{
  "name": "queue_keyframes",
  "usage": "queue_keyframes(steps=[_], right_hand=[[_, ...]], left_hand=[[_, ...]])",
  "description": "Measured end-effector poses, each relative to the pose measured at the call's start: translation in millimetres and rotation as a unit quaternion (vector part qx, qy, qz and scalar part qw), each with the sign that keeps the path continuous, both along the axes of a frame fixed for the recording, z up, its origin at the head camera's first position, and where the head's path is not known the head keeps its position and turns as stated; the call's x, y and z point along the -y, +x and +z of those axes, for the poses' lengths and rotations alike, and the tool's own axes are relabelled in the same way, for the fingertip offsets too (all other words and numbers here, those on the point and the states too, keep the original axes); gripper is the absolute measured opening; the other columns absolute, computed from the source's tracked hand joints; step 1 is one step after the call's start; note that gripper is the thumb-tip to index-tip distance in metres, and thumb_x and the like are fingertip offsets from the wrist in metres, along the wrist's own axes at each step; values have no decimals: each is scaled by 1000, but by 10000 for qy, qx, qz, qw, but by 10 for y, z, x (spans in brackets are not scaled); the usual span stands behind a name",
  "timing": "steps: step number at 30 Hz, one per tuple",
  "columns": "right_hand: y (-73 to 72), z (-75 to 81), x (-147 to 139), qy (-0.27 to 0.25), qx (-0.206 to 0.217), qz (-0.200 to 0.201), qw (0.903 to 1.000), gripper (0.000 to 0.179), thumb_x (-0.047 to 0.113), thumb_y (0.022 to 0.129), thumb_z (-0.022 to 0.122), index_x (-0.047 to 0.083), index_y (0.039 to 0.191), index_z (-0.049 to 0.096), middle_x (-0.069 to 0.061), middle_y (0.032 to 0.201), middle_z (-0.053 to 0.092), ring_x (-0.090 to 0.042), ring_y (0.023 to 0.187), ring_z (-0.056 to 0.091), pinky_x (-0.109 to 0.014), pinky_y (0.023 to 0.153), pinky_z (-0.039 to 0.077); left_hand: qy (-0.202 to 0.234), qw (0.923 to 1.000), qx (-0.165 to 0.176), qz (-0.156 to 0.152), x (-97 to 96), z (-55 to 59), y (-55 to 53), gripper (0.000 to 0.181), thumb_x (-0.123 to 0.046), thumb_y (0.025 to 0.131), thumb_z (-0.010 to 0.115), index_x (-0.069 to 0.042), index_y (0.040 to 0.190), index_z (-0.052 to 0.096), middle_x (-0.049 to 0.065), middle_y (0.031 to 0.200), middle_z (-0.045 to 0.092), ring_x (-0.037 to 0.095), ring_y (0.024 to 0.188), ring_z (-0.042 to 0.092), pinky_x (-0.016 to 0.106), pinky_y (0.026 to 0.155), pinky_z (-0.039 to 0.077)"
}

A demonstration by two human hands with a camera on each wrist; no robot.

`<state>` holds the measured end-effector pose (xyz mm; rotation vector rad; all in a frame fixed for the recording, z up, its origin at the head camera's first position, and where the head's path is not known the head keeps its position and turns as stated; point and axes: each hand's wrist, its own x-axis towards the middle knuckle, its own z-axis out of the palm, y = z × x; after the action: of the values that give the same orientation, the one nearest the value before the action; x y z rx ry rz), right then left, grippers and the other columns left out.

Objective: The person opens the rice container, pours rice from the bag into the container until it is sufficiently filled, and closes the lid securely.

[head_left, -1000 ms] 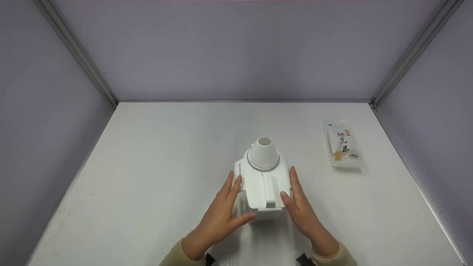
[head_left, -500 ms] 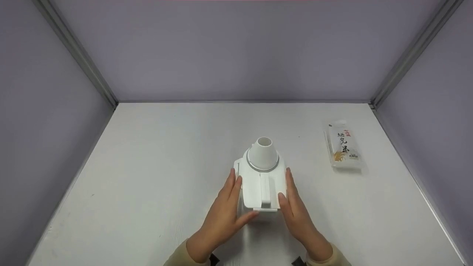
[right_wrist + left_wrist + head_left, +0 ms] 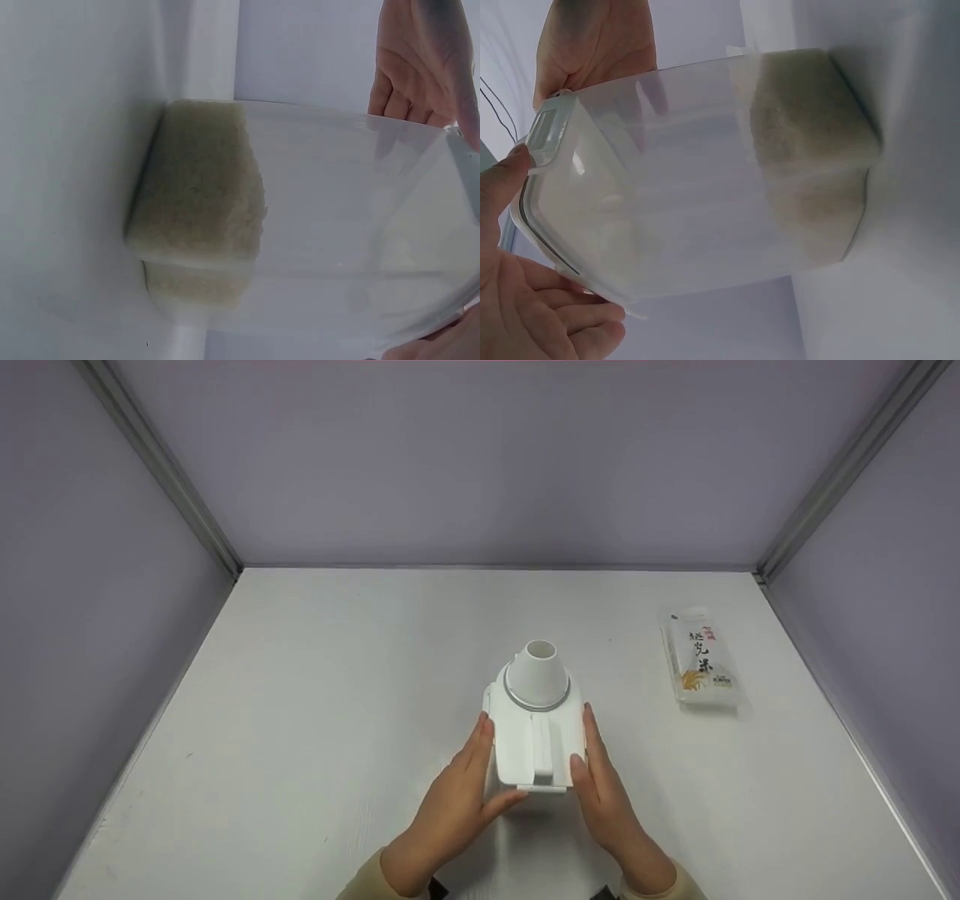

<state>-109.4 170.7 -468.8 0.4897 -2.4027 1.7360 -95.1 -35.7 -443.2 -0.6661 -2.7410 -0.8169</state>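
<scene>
A tall clear plastic rice container [image 3: 690, 172] stands upright on the table, with rice [image 3: 802, 109] across its bottom. Its white lid [image 3: 517, 754] carries a ridged handle and a white cone-shaped cup [image 3: 538, 679], narrow end up. My left hand [image 3: 454, 802] lies along the lid's left side, fingers fairly straight, thumb at the front corner. In the left wrist view that thumb touches a clear latch [image 3: 546, 133] on the lid's edge. On the other side, my right hand [image 3: 611, 802] presses with straight fingers, its thumb by the lid's right front edge.
A sealed bag of rice [image 3: 701, 660] with printed characters lies on the white table [image 3: 315, 697] at the back right. Grey panels [image 3: 495, 465] wall in the back and both sides.
My right hand has come inward against the lid's side. At the left, the lid's side flap sticks out less than before, and my left fingers sit closer in. The rice bag stays put.
</scene>
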Motion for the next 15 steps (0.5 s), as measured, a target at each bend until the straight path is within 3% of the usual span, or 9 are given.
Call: queue_keyframes(steps=[7, 15], right_hand=[[-4, -7, 6, -23, -27, 8, 10000, 55, 18, 102, 28, 10, 150, 3, -6, 155, 4, -20, 141, 5, -17, 108, 7], [1, -9, 10, 61, -102, -109, 9999, 54, 17, 102, 29, 10, 150, 6, -6, 155, 7, -20, 141, 7, -17, 108, 8]], left_hand=[[183, 9997, 145, -63, 11, -8, -5, 93, -46, 84, 64, 3, 147, 15, 21, 149, 22, 30, 132, 33, 43, 101, 35], [27, 9996, 222, 157, -39, -26, -2, 99, -59, 83, 58, 1, 147, 13, 19, 149, 24, 29, 130, 37, 42, 98, 39]])
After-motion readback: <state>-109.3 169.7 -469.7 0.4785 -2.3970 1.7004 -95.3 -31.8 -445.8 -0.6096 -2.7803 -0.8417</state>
